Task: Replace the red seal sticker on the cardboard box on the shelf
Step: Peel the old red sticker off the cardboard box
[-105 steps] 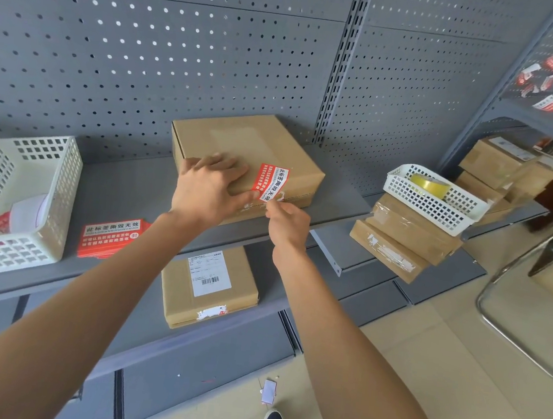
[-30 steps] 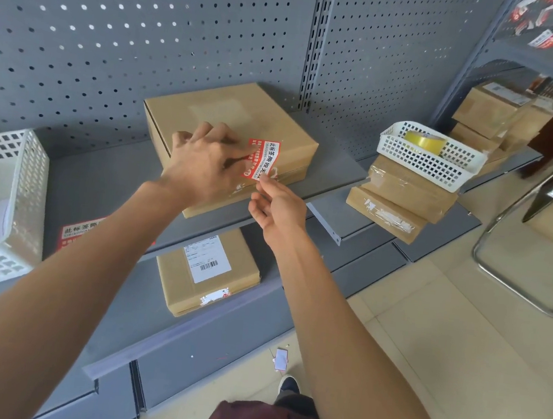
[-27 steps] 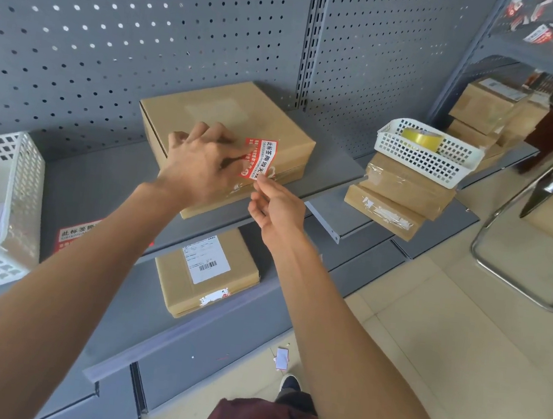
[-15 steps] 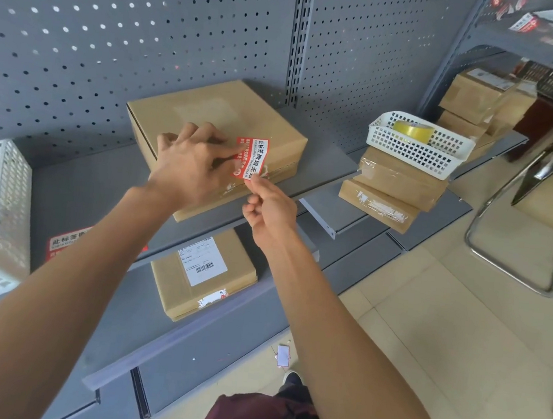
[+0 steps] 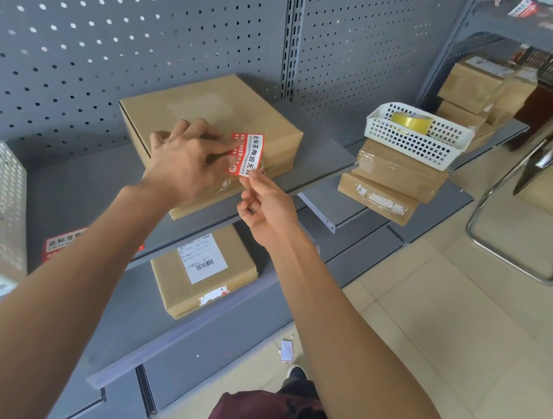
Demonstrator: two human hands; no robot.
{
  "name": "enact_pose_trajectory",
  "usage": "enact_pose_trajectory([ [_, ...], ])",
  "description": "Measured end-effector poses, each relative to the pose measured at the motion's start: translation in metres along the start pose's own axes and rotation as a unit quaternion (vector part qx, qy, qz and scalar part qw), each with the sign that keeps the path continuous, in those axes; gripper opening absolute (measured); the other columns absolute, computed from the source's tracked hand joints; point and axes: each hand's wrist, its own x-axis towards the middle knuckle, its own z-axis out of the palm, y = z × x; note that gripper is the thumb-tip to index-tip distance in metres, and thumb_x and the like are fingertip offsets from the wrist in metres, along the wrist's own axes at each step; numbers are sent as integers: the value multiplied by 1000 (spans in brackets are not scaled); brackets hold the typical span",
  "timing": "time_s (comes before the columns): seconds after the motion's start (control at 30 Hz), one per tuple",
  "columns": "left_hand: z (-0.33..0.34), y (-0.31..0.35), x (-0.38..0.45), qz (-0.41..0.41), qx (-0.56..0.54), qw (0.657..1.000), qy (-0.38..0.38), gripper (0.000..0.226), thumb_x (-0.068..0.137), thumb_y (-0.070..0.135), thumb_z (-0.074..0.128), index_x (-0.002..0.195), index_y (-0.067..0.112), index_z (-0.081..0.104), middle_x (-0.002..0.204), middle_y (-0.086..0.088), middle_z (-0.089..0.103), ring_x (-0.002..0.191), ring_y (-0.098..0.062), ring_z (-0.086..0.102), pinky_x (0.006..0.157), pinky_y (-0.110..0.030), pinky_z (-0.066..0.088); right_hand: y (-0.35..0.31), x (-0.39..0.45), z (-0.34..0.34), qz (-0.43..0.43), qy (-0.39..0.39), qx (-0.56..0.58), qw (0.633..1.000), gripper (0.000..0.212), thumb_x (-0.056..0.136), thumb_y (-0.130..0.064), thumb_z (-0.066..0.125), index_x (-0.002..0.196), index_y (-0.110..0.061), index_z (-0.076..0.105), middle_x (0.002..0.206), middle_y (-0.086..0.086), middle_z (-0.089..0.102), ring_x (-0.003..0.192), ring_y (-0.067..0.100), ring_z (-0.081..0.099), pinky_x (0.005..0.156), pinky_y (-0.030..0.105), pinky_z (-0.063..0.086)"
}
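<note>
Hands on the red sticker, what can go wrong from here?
1. The right hand pinches only the lower corner of the red seal sticker; it may tear or curl onto itself.
2. The left hand presses its left edge, so it could crease or set skewed.
3. The cardboard box sits near the front edge of the shelf; a pull might slide it.

Stockroom: pegboard shelving (image 5: 321, 193), parcels (image 5: 394, 177).
</note>
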Motion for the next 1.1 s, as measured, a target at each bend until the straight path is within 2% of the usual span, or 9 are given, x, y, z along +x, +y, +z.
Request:
enact_pose_trajectory([
  [0.1,-1,0,1,-2,-2,1000,-2,45,92,63,44,130,48,62,130,4,57,126,-26,44,98,-52,28,-1,1,1,-1,4,-13,1000,24,96,-12,68,119,-6,70,100,5,75,61,6,52,56,19,46],
  [0.3,0,-2,2,3,9,1000,-2,37,96,57,52,131,48,61,131,3,57,125,-27,45,96,-53,29,2,2,8,6,5,21,1000,10,101,-9,60,106,-8,67,95,7,74,58,6,47,52,18,42],
  [0.6,0,-2,2,2,4,1000,-5,40,94,60,48,130,48,62,130,3,57,123,-27,46,95,-52,29,8,6,8,-14,-6,40,999,16,103,-9,56,116,-6,64,92,5,73,55,7,46,47,18,38],
  [0.87,-2,-1,2,-5,4,1000,-11,47,90,64,41,130,49,62,130,5,57,124,-25,46,96,-51,28,13,6,8,-39,-3,45,998,11,102,-11,58,101,-11,69,91,3,73,56,7,49,49,19,39],
  [1.0,-2,-1,1,-6,3,1000,-6,37,95,56,52,129,50,62,130,4,57,125,-25,46,97,-53,29,16,5,8,-49,5,45,998,11,102,-13,59,100,-14,70,90,0,73,58,7,51,51,19,40],
  [1.1,-2,2,2,-8,5,1000,-7,35,95,54,52,129,51,62,131,6,57,126,-24,45,99,-52,28,15,5,9,-48,14,46,998,12,101,-12,59,101,-14,70,86,-1,72,56,6,51,48,18,36],
])
